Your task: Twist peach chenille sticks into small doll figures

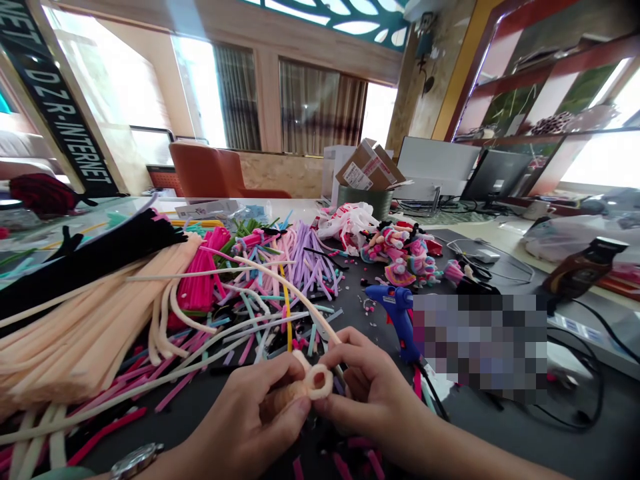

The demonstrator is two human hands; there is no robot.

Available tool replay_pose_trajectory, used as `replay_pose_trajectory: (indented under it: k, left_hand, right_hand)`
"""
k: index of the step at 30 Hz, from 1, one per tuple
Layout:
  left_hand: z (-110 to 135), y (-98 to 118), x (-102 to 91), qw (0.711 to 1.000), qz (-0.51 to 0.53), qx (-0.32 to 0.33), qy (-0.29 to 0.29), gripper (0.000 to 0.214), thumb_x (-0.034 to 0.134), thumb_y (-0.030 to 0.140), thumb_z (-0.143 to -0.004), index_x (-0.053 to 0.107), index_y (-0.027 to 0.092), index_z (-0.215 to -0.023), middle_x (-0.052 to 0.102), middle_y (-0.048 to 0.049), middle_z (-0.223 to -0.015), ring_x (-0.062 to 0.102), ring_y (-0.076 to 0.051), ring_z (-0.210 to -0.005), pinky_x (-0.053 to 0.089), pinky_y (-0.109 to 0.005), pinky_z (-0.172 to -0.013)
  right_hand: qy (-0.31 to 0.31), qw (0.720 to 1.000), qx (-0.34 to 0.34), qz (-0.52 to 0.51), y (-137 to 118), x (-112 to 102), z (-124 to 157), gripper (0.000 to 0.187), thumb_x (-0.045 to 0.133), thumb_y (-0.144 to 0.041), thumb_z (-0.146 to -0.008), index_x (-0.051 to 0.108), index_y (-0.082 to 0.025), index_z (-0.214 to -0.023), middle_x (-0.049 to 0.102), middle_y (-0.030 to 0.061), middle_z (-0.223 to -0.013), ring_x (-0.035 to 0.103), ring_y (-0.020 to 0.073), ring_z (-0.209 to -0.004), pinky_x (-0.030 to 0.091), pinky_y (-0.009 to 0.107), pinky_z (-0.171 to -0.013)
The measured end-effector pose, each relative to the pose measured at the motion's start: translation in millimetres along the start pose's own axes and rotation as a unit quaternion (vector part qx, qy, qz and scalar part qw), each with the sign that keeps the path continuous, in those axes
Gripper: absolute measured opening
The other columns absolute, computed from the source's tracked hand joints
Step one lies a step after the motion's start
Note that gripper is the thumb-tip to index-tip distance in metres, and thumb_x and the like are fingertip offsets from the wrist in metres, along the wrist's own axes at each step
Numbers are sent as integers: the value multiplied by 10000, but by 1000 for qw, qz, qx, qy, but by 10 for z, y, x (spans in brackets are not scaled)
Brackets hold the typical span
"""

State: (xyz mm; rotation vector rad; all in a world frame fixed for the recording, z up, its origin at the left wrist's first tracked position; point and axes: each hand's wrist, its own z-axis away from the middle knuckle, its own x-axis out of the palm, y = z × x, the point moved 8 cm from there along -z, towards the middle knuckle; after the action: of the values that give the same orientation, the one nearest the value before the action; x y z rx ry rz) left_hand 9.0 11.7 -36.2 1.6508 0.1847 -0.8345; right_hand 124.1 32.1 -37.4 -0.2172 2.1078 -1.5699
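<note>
Low in the middle of the view, both hands meet around a peach pipe cleaner (pixel 320 382) that is bent into a small ring. My left hand (pixel 260 400) pinches a coiled peach bundle beside the ring between thumb and fingers. On the other side my right hand (pixel 363 380) grips the ring's edge with closed fingers. A long pale stem runs up and left from the right fingers. A large bundle of peach pipe cleaners (pixel 95 320) lies to the left, with a black bundle (pixel 100 247) behind it. Right of my right hand lies a blue glue gun (pixel 400 320).
Cut pieces in pink, lilac (pixel 315 260) and green litter the dark tabletop. Finished-looking colourful pipe-cleaner figures (pixel 400 250) lie beside a white plastic bag (pixel 347 223). A dark bottle (pixel 583 273), cables and a cardboard box (pixel 370 167) stand or lie farther off. Part of the right side is pixelated.
</note>
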Motion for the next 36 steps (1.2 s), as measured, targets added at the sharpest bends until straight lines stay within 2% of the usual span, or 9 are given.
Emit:
replay_pose_trajectory:
  k: [9,15,36]
  left_hand:
    - [6,10,-15,1000,-24,-3,8,250,402,358,-885,561,168,-849,492,21,-695,420,-113,-621,350,-196,-570]
    - [17,54,-36,1000,-18,9,21,240,419,345,-875,559,161,-811,453,24,-676,391,-109,-608,340,-188,-551]
    - [1,35,-22,1000,-24,7,16,231,423,339,-871,570,167,-820,508,24,-689,434,-108,-619,362,-182,-569]
  right_hand:
    - [0,1000,-2,12,-30,0,10,159,663,-346,-774,636,-198,-827,489,17,-916,502,113,-754,404,240,-653]
    - [17,1000,-19,16,-55,-16,9,166,667,-350,-772,642,-196,-828,490,19,-926,507,116,-782,411,248,-709]
    - [8,1000,-26,16,-84,-8,5,107,659,-287,-776,631,-193,-819,493,19,-918,515,123,-807,419,253,-755]
